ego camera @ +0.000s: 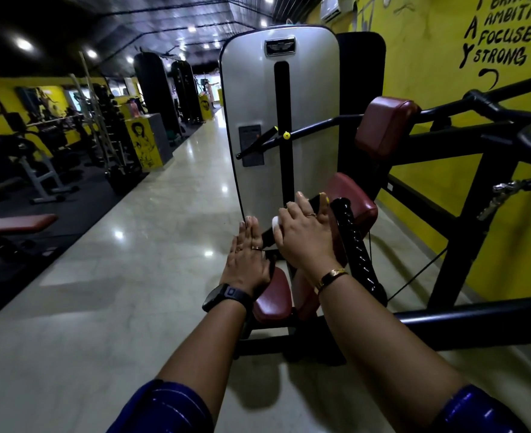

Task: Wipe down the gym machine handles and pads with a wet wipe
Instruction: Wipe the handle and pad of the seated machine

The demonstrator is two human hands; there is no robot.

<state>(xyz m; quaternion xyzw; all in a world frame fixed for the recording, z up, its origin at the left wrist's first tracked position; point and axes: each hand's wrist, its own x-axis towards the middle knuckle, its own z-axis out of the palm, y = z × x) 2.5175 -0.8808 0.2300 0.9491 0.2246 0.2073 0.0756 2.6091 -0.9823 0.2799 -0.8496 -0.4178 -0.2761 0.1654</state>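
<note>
A black-framed gym machine stands before me with dark red pads: an upper pad (386,126), a middle pad (353,195) and a small low pad (273,296). A glossy black ribbed handle (356,248) slants down just right of my hands. My right hand (304,235) lies over a black bar with a white wet wipe (276,225) showing under its fingers, pressed against the bar. My left hand (248,257) is beside it, fingers straight and together, palm down above the low pad. What lies under the left palm is hidden.
The machine's grey weight-stack cover (258,98) rises right behind my hands. Black frame bars (476,320) run to the right along a yellow wall. A polished tile aisle (132,245) opens to the left, with a red bench (14,223) and weight racks beyond it.
</note>
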